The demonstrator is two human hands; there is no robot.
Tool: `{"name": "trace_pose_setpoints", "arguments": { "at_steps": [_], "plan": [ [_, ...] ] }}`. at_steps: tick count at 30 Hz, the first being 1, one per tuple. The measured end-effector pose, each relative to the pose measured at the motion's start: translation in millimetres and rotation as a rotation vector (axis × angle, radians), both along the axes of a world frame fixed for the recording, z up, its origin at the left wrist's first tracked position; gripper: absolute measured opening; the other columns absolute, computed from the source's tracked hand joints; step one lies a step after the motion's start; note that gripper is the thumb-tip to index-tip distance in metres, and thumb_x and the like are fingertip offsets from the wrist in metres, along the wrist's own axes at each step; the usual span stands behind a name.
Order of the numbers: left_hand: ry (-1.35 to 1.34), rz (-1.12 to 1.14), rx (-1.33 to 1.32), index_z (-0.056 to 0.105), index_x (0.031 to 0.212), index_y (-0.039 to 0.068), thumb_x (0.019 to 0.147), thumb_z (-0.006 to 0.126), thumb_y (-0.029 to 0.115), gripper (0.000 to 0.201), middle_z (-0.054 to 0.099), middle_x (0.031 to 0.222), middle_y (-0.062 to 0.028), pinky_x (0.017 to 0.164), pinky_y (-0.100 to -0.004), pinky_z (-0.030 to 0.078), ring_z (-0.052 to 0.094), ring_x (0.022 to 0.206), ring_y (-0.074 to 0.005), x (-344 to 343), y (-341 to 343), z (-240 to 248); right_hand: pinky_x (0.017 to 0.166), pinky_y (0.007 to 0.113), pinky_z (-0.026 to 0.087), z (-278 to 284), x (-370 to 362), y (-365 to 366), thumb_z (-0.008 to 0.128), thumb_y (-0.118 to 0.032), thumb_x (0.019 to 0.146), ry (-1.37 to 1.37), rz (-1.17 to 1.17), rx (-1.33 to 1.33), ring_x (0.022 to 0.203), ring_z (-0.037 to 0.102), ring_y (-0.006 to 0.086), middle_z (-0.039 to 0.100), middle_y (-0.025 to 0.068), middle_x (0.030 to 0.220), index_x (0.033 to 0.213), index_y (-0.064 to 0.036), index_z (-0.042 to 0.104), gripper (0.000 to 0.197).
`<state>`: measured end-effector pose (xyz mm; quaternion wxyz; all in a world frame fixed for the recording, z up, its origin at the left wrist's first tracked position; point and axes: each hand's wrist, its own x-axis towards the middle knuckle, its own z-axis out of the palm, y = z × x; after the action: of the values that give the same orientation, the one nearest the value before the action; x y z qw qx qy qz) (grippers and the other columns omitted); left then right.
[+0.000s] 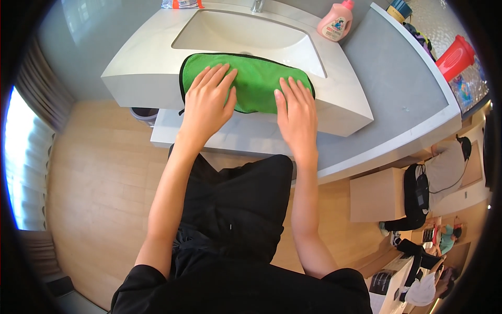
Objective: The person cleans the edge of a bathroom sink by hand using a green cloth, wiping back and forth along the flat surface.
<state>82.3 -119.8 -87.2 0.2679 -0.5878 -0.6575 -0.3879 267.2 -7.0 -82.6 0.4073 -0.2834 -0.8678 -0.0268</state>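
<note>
A green cloth [256, 83] with a black edging lies over the front rim of the white washbasin [235, 29], and its near side hangs over the counter's front edge. My left hand [210, 99] rests flat on the cloth's left part, fingers stretched out and pointing away from me. On the right part lies my right hand [297, 112], its fingers also extended and the thumb a little apart. Neither hand grips the cloth. Part of the basin's near rim is hidden under it.
Behind the basin stands a tap [257, 6]. A pink bottle [335, 22] is at the back right, a plastic packet [181, 4] at the back left. Right of the counter runs a grey partition [389, 89], with a red container [456, 57] beyond. A bin [144, 115] sits below; people are at far right.
</note>
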Motion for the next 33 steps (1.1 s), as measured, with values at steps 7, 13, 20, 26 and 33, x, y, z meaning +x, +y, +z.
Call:
{"name": "trace_pose_setpoints", "arguments": {
  "at_steps": [7, 13, 20, 26, 33],
  "plan": [
    [0.137, 0.073, -0.194, 0.064, 0.129, 0.002, 0.1, 0.052, 0.028, 0.041, 0.063, 0.136, -0.0178, 0.109, -0.0457, 0.045, 0.059, 0.125, -0.0365, -35, 53, 3, 0.113, 0.049, 0.038, 0, -28, 53, 0.047, -0.044, 0.105, -0.12, -0.035, -0.007, 0.13, 0.055, 0.04, 0.063, 0.0209, 0.135, 0.128, -0.0019, 0.067, 0.052],
    [0.146, 0.02, -0.302, 0.067, 0.123, 0.01, 0.102, 0.046, 0.041, 0.043, 0.07, 0.119, -0.0179, 0.102, -0.0467, 0.047, 0.064, 0.115, -0.0356, -61, 90, 7, 0.112, 0.046, 0.039, 9, -46, 95, 0.037, -0.056, 0.104, -0.271, -0.033, -0.108, 0.129, 0.057, 0.0361, 0.065, 0.0148, 0.134, 0.13, -0.011, 0.068, 0.061],
    [-0.128, 0.096, -0.749, 0.065, 0.124, 0.018, 0.103, 0.036, 0.04, 0.042, 0.072, 0.115, -0.0102, 0.097, -0.05, 0.048, 0.064, 0.112, -0.0352, -76, 107, 37, 0.102, 0.045, 0.047, 44, -61, 115, 0.035, -0.063, 0.101, -0.532, -0.114, -0.482, 0.112, 0.066, 0.0337, 0.073, 0.0115, 0.117, 0.121, -0.02, 0.072, 0.061],
    [0.112, 0.08, -0.512, 0.068, 0.118, 0.014, 0.102, 0.041, 0.034, 0.037, 0.072, 0.109, -0.0092, 0.097, -0.0467, 0.049, 0.065, 0.108, -0.0337, -77, 92, 12, 0.101, 0.044, 0.047, 33, -53, 107, 0.035, -0.051, 0.103, -0.436, -0.094, -0.408, 0.103, 0.068, 0.036, 0.074, 0.0155, 0.107, 0.108, -0.0118, 0.075, 0.056],
    [0.118, 0.081, -0.174, 0.073, 0.108, 0.009, 0.098, 0.049, 0.027, 0.032, 0.074, 0.102, -0.0098, 0.093, -0.0437, 0.052, 0.069, 0.098, -0.0305, -53, 71, 6, 0.103, 0.044, 0.045, 22, -41, 89, 0.04, -0.039, 0.104, -0.269, -0.067, -0.215, 0.11, 0.065, 0.0329, 0.072, 0.0153, 0.113, 0.112, -0.01, 0.072, 0.044]
  ]
}}
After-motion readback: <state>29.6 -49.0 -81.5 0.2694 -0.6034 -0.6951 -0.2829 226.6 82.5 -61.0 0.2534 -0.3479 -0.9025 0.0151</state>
